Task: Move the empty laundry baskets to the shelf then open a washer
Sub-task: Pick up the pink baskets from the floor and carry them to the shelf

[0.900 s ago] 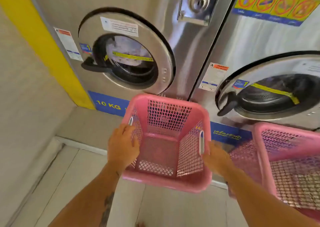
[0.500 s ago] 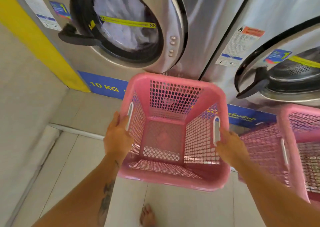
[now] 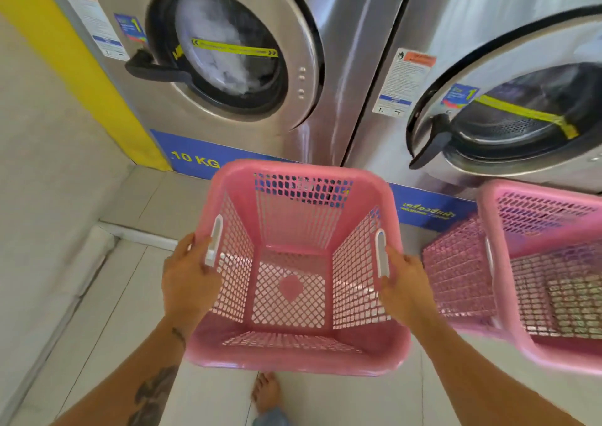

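Fingers of the left hand (image 3: pixel 190 279) and right hand (image 3: pixel 405 282) curl round both side rims of the empty pink basket (image 3: pixel 293 359), mid-frame, below the left washer (image 3: pixel 332 67), beside another basket (image 3: pixel 537 357) at right.

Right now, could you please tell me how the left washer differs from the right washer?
The left washer shows white laundry behind its glass; the right washer shows a bare metal drum. The left washer's blue strip reads 10 KG; the right washer's carries other script. Both are steel, with round doors shut.
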Action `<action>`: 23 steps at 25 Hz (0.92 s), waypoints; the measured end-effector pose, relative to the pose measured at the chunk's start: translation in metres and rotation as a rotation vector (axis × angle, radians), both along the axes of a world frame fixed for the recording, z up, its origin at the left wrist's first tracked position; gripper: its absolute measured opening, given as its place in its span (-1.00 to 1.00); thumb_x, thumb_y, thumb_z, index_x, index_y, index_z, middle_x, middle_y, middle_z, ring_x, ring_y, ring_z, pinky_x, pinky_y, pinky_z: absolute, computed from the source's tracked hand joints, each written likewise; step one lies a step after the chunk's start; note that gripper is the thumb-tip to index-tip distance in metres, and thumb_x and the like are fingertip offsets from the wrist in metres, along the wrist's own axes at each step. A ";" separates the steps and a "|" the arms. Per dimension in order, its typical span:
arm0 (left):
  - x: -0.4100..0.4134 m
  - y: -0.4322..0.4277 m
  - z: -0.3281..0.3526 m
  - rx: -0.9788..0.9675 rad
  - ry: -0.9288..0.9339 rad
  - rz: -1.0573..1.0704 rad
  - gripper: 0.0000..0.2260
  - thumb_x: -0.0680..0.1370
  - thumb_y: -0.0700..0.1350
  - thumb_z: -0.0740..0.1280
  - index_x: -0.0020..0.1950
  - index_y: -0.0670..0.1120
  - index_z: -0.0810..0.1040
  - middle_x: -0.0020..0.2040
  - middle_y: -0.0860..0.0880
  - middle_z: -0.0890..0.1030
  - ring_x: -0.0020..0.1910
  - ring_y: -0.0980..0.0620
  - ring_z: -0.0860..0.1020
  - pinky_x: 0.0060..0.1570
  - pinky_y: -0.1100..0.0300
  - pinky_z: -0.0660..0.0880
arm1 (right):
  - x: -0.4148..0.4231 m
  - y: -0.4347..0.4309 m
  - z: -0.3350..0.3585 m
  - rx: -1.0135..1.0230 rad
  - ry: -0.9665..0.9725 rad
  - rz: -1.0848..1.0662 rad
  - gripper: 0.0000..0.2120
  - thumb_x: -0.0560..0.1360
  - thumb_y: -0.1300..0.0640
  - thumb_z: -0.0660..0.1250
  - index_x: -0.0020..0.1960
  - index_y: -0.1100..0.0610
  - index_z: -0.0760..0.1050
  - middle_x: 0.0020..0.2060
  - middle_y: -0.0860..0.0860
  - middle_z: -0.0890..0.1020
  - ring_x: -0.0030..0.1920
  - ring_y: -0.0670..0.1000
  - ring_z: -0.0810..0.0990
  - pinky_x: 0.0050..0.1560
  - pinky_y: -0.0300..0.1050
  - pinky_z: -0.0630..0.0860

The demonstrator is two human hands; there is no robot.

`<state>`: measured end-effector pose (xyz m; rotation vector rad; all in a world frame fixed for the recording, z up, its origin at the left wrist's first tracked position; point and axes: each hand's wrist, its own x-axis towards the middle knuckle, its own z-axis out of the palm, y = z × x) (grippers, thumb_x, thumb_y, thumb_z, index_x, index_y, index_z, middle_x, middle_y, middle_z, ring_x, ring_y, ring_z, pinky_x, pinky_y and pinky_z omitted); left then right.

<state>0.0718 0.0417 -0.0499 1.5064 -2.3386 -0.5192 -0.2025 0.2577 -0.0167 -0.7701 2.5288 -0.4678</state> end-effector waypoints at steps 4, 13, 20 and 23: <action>0.061 0.069 0.002 0.079 -0.061 0.173 -0.47 0.41 -0.22 0.24 0.39 0.01 0.43 0.22 -0.05 0.51 -0.02 -0.11 0.54 -0.17 -0.05 0.63 | 0.053 0.056 0.003 -0.028 0.169 0.101 -0.14 0.29 0.38 0.21 0.53 -0.08 0.17 0.09 0.11 0.39 -0.04 0.24 0.43 0.03 0.10 0.42; 0.172 0.177 -0.034 0.133 -0.032 0.356 -0.55 0.48 -0.32 0.22 0.37 -0.10 0.48 0.26 -0.09 0.52 0.08 -0.14 0.53 -0.01 -0.04 0.60 | 0.135 0.112 -0.059 -0.049 0.145 0.287 -0.16 0.29 0.35 0.19 0.53 -0.06 0.13 0.20 0.10 0.39 0.07 0.27 0.44 0.08 0.12 0.44; 0.206 0.157 -0.125 0.121 0.062 0.380 -0.55 0.52 -0.34 0.23 0.38 -0.04 0.49 0.26 0.00 0.52 0.10 -0.05 0.52 -0.04 0.12 0.55 | 0.184 0.108 -0.158 -0.126 0.147 0.188 -0.37 0.45 0.30 0.23 0.48 0.02 0.22 0.28 0.16 0.40 0.15 0.30 0.43 0.14 0.17 0.44; 0.208 0.139 -0.142 0.137 0.069 0.293 -0.54 0.51 -0.33 0.24 0.40 -0.08 0.46 0.28 -0.04 0.51 0.03 0.00 0.50 -0.11 0.20 0.51 | 0.211 0.114 -0.184 -0.150 0.119 0.101 -0.35 0.46 0.33 0.23 0.49 -0.01 0.18 0.34 0.13 0.34 0.22 0.29 0.36 0.16 0.20 0.43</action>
